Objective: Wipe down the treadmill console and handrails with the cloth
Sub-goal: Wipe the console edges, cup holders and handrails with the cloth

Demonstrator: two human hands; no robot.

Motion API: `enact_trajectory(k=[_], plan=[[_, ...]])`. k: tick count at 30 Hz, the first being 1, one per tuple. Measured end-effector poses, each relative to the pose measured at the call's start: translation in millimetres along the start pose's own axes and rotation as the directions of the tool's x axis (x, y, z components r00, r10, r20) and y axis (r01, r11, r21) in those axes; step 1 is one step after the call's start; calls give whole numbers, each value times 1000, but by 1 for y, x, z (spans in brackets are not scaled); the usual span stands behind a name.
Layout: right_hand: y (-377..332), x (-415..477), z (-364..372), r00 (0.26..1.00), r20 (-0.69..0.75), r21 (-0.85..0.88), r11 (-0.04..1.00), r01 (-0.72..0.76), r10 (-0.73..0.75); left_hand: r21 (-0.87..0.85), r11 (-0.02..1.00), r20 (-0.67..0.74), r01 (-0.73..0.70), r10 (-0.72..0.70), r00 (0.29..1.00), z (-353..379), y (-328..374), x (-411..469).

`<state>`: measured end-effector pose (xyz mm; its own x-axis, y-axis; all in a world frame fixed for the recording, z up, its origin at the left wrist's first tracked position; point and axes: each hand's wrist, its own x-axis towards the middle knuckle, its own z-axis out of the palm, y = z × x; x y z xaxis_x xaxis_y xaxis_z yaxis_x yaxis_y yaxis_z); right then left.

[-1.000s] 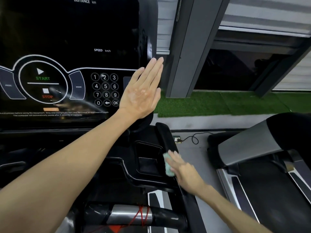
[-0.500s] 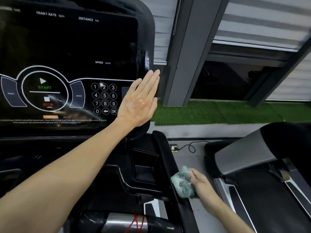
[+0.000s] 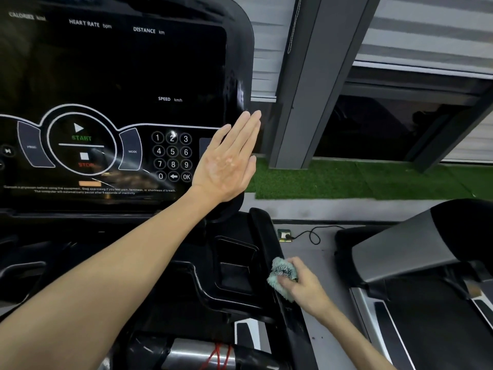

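In your head view, your left grip lies open and flat, fingers straight and together, against the right edge of the treadmill console, just beside the number keypad. Lower right, your right grip is curled round the bunched pale-green cloth and presses it on the black right handrail, next to the recessed tray. Beyond that rail a second treadmill stands on the grey floor, with a cable and green turf behind.
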<state>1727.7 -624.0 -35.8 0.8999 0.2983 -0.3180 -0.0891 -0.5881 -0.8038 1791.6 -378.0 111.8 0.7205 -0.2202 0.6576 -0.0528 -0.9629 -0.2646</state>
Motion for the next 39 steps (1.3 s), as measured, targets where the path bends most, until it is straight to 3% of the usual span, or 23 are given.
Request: enact_trajectory(k=[2,5,9,12,17,23,29,34,39], plan=[[7,0,7,992,-48,-248,963,102,-117,6,1000,6,-2,2,1000,1,0,0],[20,1,16,911,-166,-650,737,187,-378,6,1000,4,3,-3,1000,0,0,0],[26,-3,21,826,-140,-678,661,322,-546,-3,1000,-5,3,-3,1000,1,0,0],[40,-13,32,801,-20,-780,511,362,-599,-2,1000,-8,5,-5,1000,1,0,0],[51,-18,36,787,25,-733,523,434,-616,-2,1000,-24,9,-9,1000,2,0,0],[8,51,36,880,90,-766,532,361,-467,8,1000,-50,0,1,999,3,0,-1],[-44,164,20,931,158,-613,707,353,-329,12,1000,-46,-9,10,999,3,-1,0],[-54,188,19,943,253,-707,623,334,-218,20,1000,-47,-17,18,999,2,-1,-1],[-44,163,18,915,228,-755,533,382,-333,21,1000,-42,-19,20,999,1,0,-1]])
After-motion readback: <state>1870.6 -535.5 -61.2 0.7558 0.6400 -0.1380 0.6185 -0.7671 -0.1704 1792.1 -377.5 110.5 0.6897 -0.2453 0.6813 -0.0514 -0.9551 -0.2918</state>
